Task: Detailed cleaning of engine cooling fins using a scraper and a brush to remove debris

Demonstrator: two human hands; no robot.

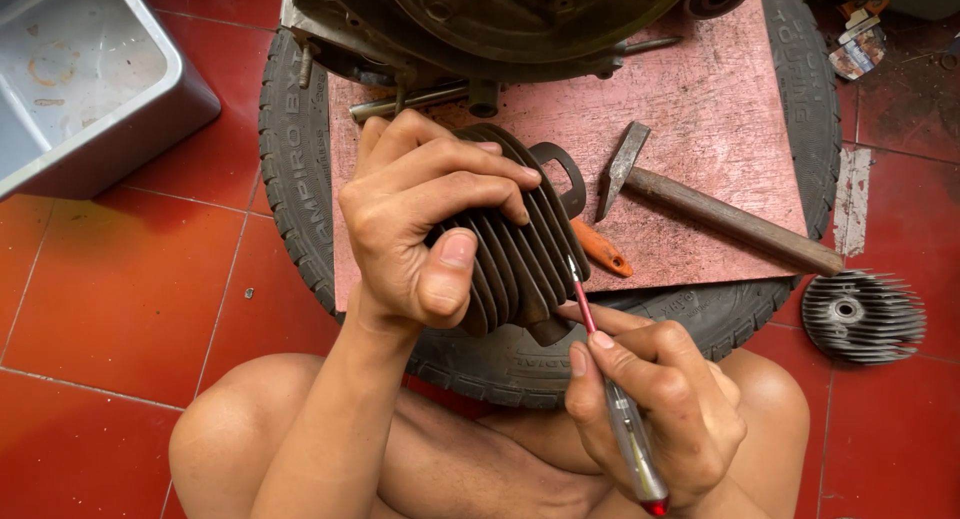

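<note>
A grey tray (90, 89) sits far left. The left hand (415, 224) grips a finned cylinder (515, 244) above the tyre (295, 169). The right hand (655, 404) pinches a screwdriver (610, 384), tip at the fins. A hammer (700, 209) lies on the board (720, 89).

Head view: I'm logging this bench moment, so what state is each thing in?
Finned cylinder: lifted, gripped by left hand.
Screwdriver: held by right hand, tip at the fins.
Hammer: lying flat on the pink board.
Finned cylinder head: lying on the red floor tiles.
Metal tray: on the floor, upright.
</note>
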